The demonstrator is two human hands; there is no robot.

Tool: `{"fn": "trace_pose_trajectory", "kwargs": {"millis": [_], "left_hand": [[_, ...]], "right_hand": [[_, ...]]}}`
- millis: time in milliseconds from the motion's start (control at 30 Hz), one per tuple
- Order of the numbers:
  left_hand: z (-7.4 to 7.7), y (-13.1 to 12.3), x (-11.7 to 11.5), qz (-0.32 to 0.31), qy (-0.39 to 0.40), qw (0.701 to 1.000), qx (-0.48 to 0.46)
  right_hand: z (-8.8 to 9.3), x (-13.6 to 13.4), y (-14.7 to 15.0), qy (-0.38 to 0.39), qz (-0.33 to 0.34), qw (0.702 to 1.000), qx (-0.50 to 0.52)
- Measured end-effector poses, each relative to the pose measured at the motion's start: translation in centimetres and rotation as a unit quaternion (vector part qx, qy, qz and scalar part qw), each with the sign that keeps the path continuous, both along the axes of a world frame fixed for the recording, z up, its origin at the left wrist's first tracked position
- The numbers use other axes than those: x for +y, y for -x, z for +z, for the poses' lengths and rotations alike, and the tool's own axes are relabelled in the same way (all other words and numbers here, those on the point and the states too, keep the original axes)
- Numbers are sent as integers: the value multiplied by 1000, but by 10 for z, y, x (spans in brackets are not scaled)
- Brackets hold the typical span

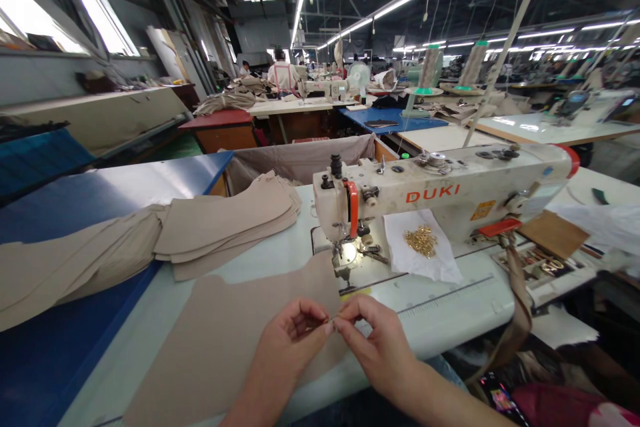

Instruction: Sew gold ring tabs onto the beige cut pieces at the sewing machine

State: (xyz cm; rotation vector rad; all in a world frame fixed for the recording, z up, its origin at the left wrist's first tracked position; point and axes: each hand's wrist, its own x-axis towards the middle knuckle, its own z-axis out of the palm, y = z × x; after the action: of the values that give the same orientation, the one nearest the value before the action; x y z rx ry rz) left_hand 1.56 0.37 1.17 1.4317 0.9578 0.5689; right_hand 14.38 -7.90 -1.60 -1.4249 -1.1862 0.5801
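Observation:
My left hand [293,340] and my right hand [377,340] meet fingertip to fingertip above the near edge of a beige fabric panel [220,333]. Both are pinched shut on one small thin item between them, too small to name. The panel lies flat on the sewing table [450,307], its far end reaching the needle area [345,260] of the white DUKI sewing machine [440,193]. A pile of small gold metal rings [421,240] rests on a white cloth [425,260] just right of the needle.
A stack of cut beige panels [220,223] lies left of the machine, spilling onto a blue table [60,213]. A brown strap [517,307] hangs off the table's right side. Other sewing stations, thread cones [430,67] and seated people fill the hall behind.

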Motion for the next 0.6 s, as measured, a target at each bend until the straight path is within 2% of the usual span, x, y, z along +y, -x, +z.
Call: {"fn": "trace_pose_trajectory", "kwargs": {"millis": [100, 167, 333, 433, 600], "left_hand": [[-2, -1, -3, 13, -53, 998, -1], [-3, -1, -5, 19, -86, 996, -3], [-6, 0, -6, 17, -94, 995, -17], [-7, 1, -5, 9, -88, 996, -17], [-8, 1, -5, 1, -82, 997, -10]], "right_hand": [[-2, 1, -1, 17, 6, 999, 34], [-3, 3, -3, 33, 16, 995, 98], [-4, 5, -10, 53, 80, 957, 273], [0, 5, -16, 85, 110, 951, 277], [12, 6, -25, 107, 137, 969, 173]]}}
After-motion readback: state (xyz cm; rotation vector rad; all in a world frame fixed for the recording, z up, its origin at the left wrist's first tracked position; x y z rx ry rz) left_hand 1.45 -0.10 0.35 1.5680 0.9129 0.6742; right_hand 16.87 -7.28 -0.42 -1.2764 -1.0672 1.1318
